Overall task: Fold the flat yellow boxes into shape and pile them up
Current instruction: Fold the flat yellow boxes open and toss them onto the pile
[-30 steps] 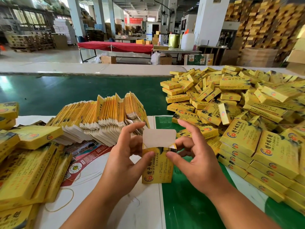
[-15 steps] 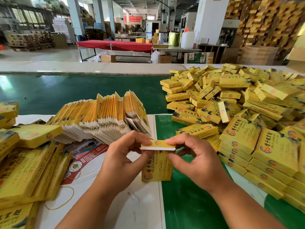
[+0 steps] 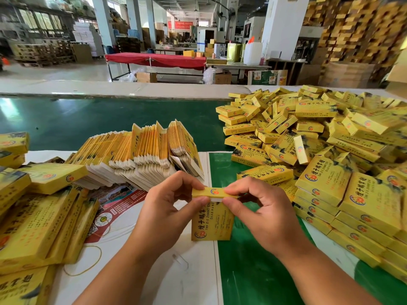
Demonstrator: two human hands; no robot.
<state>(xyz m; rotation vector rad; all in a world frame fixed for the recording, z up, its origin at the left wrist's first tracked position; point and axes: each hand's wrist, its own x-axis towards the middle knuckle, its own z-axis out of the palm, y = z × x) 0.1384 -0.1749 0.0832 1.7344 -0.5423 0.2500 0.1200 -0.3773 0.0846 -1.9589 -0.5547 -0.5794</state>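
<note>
While both hands work at its top end, the box [image 3: 211, 221] stands upright above the seam where the white sheet [image 3: 154, 271] meets the green mat [image 3: 253, 260], near the middle of the table. The left hand [image 3: 167, 214] pinches the left end of the top flap [image 3: 212, 192] between thumb and curled fingers; the right hand [image 3: 262, 212] pinches the right end the same way, its thumb pressed on the box's front face just under the flap. A second ago the flap stood up, white inside showing; half a second ago it was folded over flat; now it lies lower on the box's mouth with only a thin white strip visible beneath it, and the fingers have closed in tighter round it. The box itself has barely shifted.

Just beyond the hands, the flat boxes [image 3: 141, 155] lean in a fanned row, unchanged. To the right, the pile [image 3: 319, 150] of folded boxes spreads from near to far, some stacked neatly at its near edge. More yellow boxes [image 3: 37, 219] lie on the left, with a rubber band [image 3: 83, 264] on the sheet beside them.
</note>
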